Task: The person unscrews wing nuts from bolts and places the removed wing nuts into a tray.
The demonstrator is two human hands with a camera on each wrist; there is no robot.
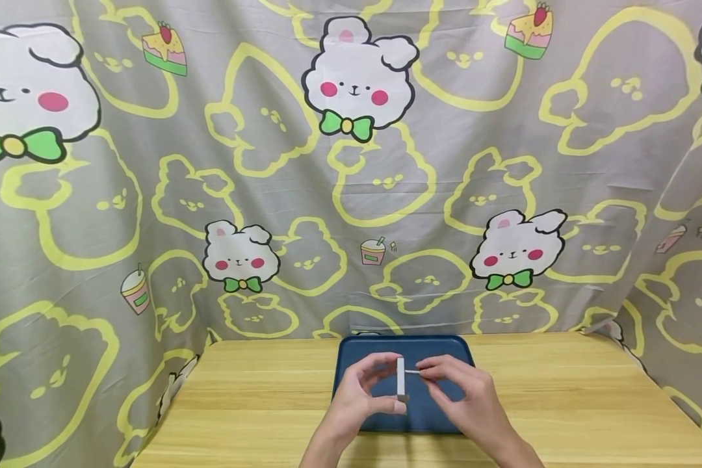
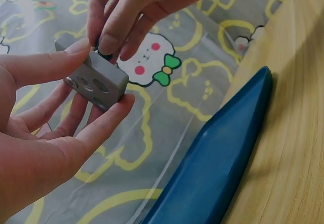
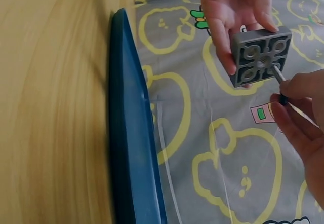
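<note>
Above the blue tray, my left hand [image 1: 359, 395] grips a small grey square block [image 1: 401, 379] by its edges, between the thumb and fingers. The head view shows the block edge-on, standing upright. In the right wrist view its ribbed face, with several round holes, is visible. My right hand [image 1: 465, 389] pinches a thin threaded screw [image 3: 279, 75] between thumb and fingertips. The screw's far end reaches the block's ribbed face near the middle hole; whether it sits inside a hole, I cannot tell. Its held end is mostly hidden by the fingers.
The blue tray [image 1: 406, 338] with a low raised rim lies on a light wooden table [image 1: 257, 390], beneath both hands. A grey patterned curtain [image 1: 304, 195] hangs behind the table and along both sides.
</note>
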